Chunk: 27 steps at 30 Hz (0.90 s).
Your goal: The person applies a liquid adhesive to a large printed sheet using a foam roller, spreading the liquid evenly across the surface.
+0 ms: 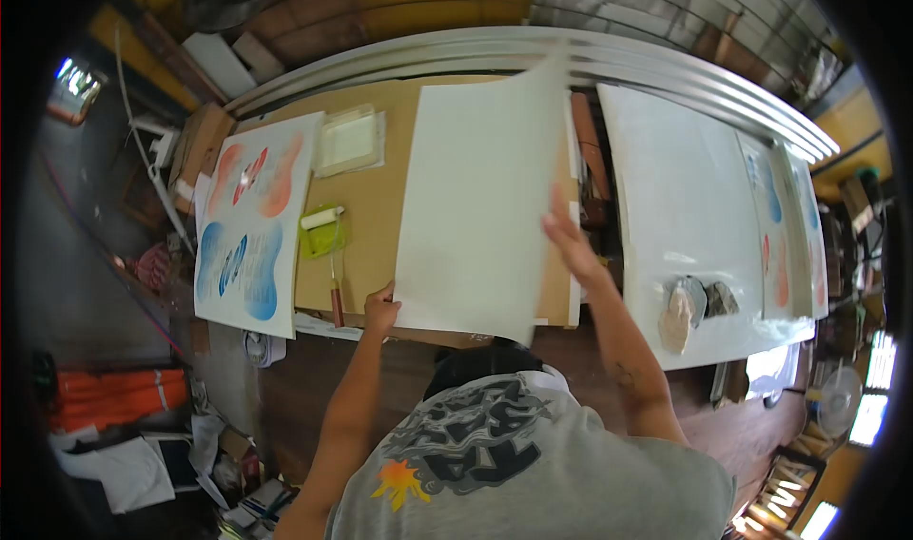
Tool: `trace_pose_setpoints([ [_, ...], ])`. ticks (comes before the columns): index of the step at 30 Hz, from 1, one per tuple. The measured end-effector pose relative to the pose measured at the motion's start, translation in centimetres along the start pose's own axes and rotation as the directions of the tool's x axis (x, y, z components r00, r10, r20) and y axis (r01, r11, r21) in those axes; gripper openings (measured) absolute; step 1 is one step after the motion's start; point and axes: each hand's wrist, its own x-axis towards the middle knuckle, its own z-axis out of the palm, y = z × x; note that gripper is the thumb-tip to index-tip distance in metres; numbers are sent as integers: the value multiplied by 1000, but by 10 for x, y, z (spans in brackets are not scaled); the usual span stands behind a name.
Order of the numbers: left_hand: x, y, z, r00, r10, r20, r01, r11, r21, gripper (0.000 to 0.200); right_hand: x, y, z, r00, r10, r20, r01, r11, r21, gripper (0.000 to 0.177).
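Note:
A large white sheet (475, 207) lies over the brown board (366, 183) in front of me, its right side raised and curling, blurred at the far corner. My left hand (382, 309) pinches the sheet's near left edge between thumb and fingers. At the right edge, my right hand (569, 241) is held flat with its fingers stretched out, right beside the lifted side. Left of the sheet, a small paint roller (321, 219) rests across a lime-green tray (326, 242), its handle pointing toward me. Beyond it sits a shallow rectangular plastic tub (346, 143) with pale contents.
Sheets printed in red and blue (252, 226) lie at the left end. To the right, a white-topped surface (675, 188) carries a crumpled cloth (677, 319), a round container (691, 295) and more printed sheets (768, 217). Long metal rails (656, 67) run behind the board.

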Motion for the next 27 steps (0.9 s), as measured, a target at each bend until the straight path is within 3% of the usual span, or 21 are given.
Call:
trace_pose_setpoints([
  [1, 0, 1, -1, 1000, 8, 21, -8, 1000, 12, 58, 10, 7, 21, 996, -74, 43, 71, 995, 67, 77],
  [2, -1, 3, -3, 999, 11, 44, -11, 1000, 8, 52, 21, 4, 40, 969, -225, 104, 240, 956, -171, 71],
  [3, -2, 8, -4, 998, 12, 65, -12, 1000, 4, 48, 31, 1, 63, 976, -185, 114, 216, 866, -451, 78],
  [4, -6, 29, -7, 996, 18, 88, -20, 1000, 23, 48, 29, -29, 108, 996, 14, 86, 53, 682, -730, 85],
  [6, -18, 83, -15, 903, -400, 159, 429, 862, -270, 44, 32, -21, 139, 989, 118, 92, 5, 587, -809, 83],
  [10, -10, 77, -6, 921, -341, 189, 388, 846, -365, 46, 28, 26, 155, 970, 176, 167, 61, 488, -871, 90],
  [11, -7, 73, 2, 992, -120, -46, 116, 990, -83, 49, 27, 35, 157, 969, 183, 169, 60, 488, -871, 90],
  [12, -6, 68, 9, 966, 175, -190, -122, 958, 259, 53, 27, 38, 158, 957, 168, 235, 125, 490, -863, 90],
  [13, -19, 83, 14, 968, 168, -187, -117, 959, 258, 53, 25, 40, 158, 942, 154, 300, 190, 491, -850, 91],
  [15, -48, 113, 35, 797, 598, -83, -467, 698, 544, 76, 27, 38, 165, 928, 148, 343, 230, 498, -836, 94],
  [16, -55, 115, 50, 799, 595, -81, -466, 699, 543, 76, 29, 38, 168, 914, 133, 383, 270, 506, -820, 96],
  [18, -68, 115, 67, 862, 461, 210, -500, 709, 497, 101, 34, 44, 169, 895, 155, 419, 287, 519, -805, 98],
  [19, -69, 107, 69, 858, 464, 221, -509, 704, 496, 101, 35, 45, 168, 876, 175, 450, 301, 530, -793, 99],
  [21, -74, 92, 80, 920, 239, 311, -387, 681, 621, 110, 31, 55, 164, 897, 127, 424, 312, 498, -809, 92],
  [23, -68, 74, 78, 895, 258, 363, -442, 623, 646, 108, 27, 81, 152, 900, -133, 415, 380, 707, -596, 63],
  [26, -65, 77, 80, 900, 219, 377, -434, 531, 728, 111, -13, 72, 109, 928, -337, 161, 368, 756, -542, 13],
  [27, -66, 80, 82, 908, 204, 367, -418, 527, 740, 111, -30, 76, 88, 939, -312, 147, 339, 753, -563, 13],
])
